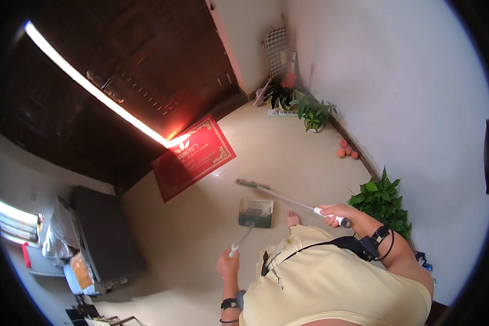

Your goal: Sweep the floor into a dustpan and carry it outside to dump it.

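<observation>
My right hand is closed round the white grip of a long-handled broom. The broom's head lies over the tiled floor, just beyond a dustpan, and looks slightly blurred. The dustpan rests on the floor with its long thin handle pointing back towards me. My left hand holds the white end of that handle. A strip of floor separates the broom head from the red doormat. What the dustpan holds cannot be made out.
Double wooden doors stand slightly ajar behind the mat. Along the right wall are a potted plant, several round reddish-orange fruits and a leafy plant near my right arm. A dark grey covered piece of furniture stands at left.
</observation>
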`<control>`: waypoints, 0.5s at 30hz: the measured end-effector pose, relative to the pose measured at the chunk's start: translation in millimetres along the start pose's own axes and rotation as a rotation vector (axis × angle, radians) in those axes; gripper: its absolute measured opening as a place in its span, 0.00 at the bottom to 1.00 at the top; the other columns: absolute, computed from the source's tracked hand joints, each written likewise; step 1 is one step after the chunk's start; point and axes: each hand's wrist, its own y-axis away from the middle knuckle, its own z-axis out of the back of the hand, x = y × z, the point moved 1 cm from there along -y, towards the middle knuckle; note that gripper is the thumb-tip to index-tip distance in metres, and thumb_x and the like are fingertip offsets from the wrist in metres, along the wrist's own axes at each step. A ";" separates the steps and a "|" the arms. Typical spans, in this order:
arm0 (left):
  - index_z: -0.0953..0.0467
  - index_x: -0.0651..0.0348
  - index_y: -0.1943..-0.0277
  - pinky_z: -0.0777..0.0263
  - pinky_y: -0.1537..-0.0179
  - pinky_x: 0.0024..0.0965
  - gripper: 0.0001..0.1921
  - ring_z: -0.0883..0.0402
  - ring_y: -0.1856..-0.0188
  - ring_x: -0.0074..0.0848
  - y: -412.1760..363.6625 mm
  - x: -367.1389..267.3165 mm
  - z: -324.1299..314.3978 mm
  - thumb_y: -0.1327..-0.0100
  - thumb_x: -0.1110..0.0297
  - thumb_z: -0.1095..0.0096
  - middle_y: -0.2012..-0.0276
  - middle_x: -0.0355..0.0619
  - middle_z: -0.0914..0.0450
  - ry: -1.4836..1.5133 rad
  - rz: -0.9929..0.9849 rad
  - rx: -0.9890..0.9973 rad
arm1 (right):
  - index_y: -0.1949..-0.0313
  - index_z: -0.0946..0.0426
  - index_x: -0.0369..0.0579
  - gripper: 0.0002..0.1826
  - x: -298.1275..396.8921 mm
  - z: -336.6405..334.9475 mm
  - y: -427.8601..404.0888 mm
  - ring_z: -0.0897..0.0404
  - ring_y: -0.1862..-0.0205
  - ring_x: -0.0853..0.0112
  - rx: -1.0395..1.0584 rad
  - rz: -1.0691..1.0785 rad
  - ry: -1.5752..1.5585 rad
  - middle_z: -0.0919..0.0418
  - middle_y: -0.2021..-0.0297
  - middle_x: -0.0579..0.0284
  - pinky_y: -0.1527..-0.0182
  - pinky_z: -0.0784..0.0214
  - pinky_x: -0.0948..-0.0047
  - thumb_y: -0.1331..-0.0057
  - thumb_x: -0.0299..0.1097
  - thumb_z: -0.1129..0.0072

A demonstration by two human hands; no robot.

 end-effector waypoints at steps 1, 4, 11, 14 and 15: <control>0.19 0.49 0.54 0.26 0.60 0.44 0.20 0.19 0.62 0.48 -9.5 -13.0 -4.3 0.48 0.51 0.38 0.66 0.53 0.18 0.002 -0.009 -0.014 | 0.36 0.42 0.53 0.25 12.1 7.5 3.7 0.40 0.81 0.85 -0.072 0.051 -0.007 0.39 0.76 0.69 0.83 0.48 0.85 0.32 0.31 0.52; 0.19 0.50 0.53 0.26 0.60 0.43 0.20 0.18 0.61 0.46 -38.2 -58.5 -6.5 0.48 0.52 0.38 0.66 0.53 0.18 0.008 -0.056 -0.011 | 0.38 0.41 0.53 0.23 41.5 34.6 -5.3 0.39 0.81 0.84 -0.091 0.170 -0.031 0.39 0.78 0.69 0.83 0.47 0.84 0.32 0.30 0.52; 0.19 0.51 0.54 0.26 0.59 0.40 0.19 0.18 0.61 0.45 -81.0 -151.3 5.5 0.47 0.55 0.38 0.66 0.55 0.18 0.062 -0.170 -0.004 | 0.39 0.44 0.47 0.26 80.5 89.6 -22.4 0.35 0.84 0.77 -0.375 0.377 -0.059 0.36 0.82 0.67 0.85 0.41 0.74 0.35 0.29 0.51; 0.19 0.51 0.54 0.26 0.59 0.41 0.18 0.18 0.62 0.46 -97.0 -169.7 -2.5 0.47 0.55 0.38 0.66 0.55 0.18 0.060 -0.207 0.003 | 0.38 0.46 0.44 0.27 71.7 122.3 -42.7 0.35 0.85 0.76 -0.398 0.412 0.036 0.35 0.83 0.66 0.84 0.40 0.73 0.36 0.29 0.50; 0.19 0.51 0.54 0.26 0.59 0.41 0.18 0.18 0.62 0.46 -104.8 -172.7 -4.6 0.47 0.55 0.38 0.66 0.55 0.18 0.060 -0.206 0.001 | 0.40 0.45 0.49 0.25 66.5 124.6 -51.0 0.37 0.85 0.79 -0.443 0.355 0.022 0.37 0.82 0.68 0.84 0.42 0.76 0.35 0.27 0.51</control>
